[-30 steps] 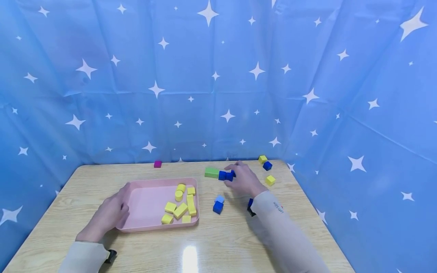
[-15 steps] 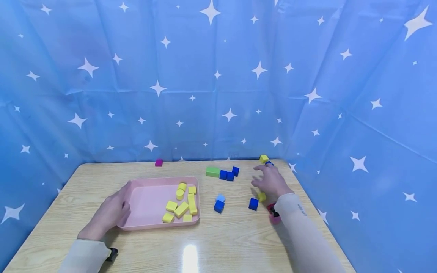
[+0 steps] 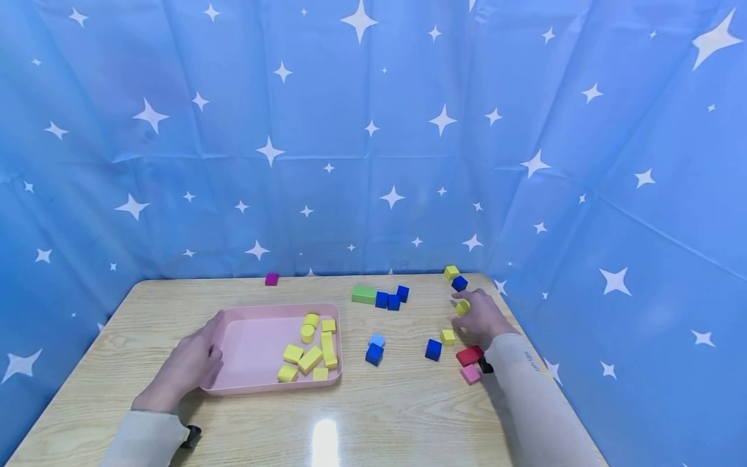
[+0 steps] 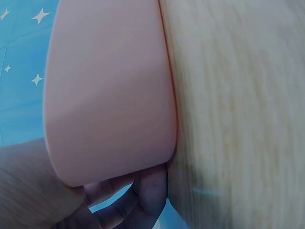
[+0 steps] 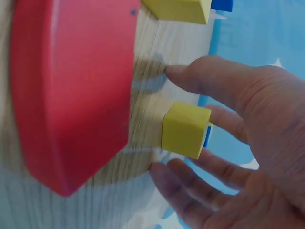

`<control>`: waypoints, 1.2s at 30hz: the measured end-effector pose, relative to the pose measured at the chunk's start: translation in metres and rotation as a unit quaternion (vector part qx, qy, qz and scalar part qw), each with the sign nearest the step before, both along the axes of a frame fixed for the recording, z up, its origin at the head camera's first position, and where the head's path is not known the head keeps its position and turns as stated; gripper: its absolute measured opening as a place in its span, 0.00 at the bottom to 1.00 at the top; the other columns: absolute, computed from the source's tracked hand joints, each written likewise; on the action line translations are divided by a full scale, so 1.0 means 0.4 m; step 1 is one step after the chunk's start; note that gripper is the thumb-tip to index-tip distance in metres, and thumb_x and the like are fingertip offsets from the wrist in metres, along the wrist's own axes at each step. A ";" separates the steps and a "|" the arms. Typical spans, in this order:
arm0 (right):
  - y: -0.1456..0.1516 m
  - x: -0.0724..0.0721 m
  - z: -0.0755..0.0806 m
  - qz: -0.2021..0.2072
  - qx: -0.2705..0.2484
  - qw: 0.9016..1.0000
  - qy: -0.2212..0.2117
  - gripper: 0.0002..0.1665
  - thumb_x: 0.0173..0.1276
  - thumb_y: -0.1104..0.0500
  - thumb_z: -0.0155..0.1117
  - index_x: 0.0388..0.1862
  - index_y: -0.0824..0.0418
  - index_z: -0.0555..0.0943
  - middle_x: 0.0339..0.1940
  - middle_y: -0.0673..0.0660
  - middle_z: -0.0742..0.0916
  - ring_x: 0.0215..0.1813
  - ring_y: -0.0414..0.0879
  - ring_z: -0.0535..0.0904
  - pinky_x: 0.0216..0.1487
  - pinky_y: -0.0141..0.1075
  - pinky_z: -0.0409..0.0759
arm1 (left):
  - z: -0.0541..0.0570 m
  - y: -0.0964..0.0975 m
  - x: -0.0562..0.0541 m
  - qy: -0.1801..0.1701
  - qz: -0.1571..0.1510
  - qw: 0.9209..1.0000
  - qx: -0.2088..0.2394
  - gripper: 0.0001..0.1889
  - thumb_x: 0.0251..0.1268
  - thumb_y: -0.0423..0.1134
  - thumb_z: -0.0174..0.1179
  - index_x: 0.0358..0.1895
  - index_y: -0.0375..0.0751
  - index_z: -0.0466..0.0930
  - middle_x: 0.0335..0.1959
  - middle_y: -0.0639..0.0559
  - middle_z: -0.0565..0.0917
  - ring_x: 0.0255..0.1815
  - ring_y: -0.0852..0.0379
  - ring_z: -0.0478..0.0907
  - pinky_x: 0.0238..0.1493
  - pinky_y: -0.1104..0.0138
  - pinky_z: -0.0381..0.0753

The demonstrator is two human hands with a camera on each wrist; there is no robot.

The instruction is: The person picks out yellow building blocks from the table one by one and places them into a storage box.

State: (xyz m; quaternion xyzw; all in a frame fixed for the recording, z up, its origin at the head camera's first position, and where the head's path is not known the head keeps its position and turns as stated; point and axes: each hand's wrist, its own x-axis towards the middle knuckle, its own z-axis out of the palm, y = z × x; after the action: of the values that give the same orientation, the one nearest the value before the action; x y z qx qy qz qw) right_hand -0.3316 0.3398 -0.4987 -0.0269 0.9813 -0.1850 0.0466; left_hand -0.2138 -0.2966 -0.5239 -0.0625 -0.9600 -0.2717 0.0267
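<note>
My left hand (image 3: 187, 363) grips the left end of a shallow pink tray (image 3: 262, 389); in the left wrist view its fingers (image 4: 151, 188) curl against the tray's outer wall. Yellow blocks (image 3: 310, 359) of several shapes lie in the tray's right half. At the table's right side my right hand (image 3: 483, 314) reaches around a yellow cube (image 5: 183, 129), thumb and fingers spread on either side. In the right wrist view a gap shows between the thumb and this cube. A red block (image 3: 469, 355) lies just in front of the right wrist.
Another yellow cube (image 3: 447, 337) and a blue cube (image 3: 433, 349) sit left of the right hand. A pink block (image 3: 470, 374) lies nearer. Behind are a green block (image 3: 364, 294) with several blue cubes (image 3: 393, 302), and a magenta block (image 3: 271, 279). A starred blue curtain (image 3: 373, 162) borders the table.
My right hand has moved right from the blue cubes by the green block, then come down around the yellow cube. The left hand stays at the tray.
</note>
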 end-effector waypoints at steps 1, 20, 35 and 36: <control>0.003 0.000 0.000 0.002 -0.004 1.000 0.001 0.42 0.73 0.57 0.83 0.84 0.62 0.81 0.76 0.77 0.81 0.63 0.65 0.82 0.69 0.63 0.88 | 0.001 0.000 0.000 -0.001 0.000 1.000 0.001 0.40 0.82 0.27 0.53 0.93 0.23 0.53 0.33 0.48 0.72 0.26 0.56 0.68 0.32 0.65 0.68; 0.013 0.006 0.010 -0.029 -0.064 0.998 0.002 0.30 0.75 0.73 0.72 0.75 0.63 0.89 0.81 0.73 0.84 0.86 0.76 0.73 0.81 0.73 0.78 | 0.007 0.010 -0.001 -0.021 0.008 1.000 -0.006 0.42 0.84 0.29 0.56 0.94 0.25 0.50 0.37 0.46 0.75 0.32 0.54 0.72 0.41 0.60 0.75; -0.002 0.012 0.007 -0.025 -0.058 0.998 0.005 0.32 0.72 0.74 0.74 0.75 0.63 0.89 0.81 0.73 0.85 0.86 0.77 0.74 0.80 0.72 0.80 | 0.007 0.005 -0.004 -0.022 0.007 1.000 -0.010 0.42 0.84 0.29 0.56 0.94 0.25 0.50 0.34 0.48 0.73 0.32 0.53 0.72 0.44 0.56 0.77; -0.003 0.012 0.005 -0.025 -0.060 0.998 0.005 0.32 0.72 0.73 0.74 0.75 0.63 0.90 0.81 0.72 0.85 0.86 0.76 0.74 0.80 0.72 0.80 | 0.007 0.004 -0.003 -0.023 0.007 1.000 -0.010 0.42 0.85 0.29 0.56 0.94 0.25 0.50 0.34 0.47 0.73 0.32 0.53 0.72 0.44 0.56 0.77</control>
State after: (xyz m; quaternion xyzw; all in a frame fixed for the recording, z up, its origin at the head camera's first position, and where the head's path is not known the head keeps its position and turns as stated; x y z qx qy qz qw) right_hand -0.3267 0.3384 -0.4966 -0.0063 0.9689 -0.2447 0.0356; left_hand -0.2151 -0.2950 -0.5211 -0.0499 -0.9635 -0.2630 0.0060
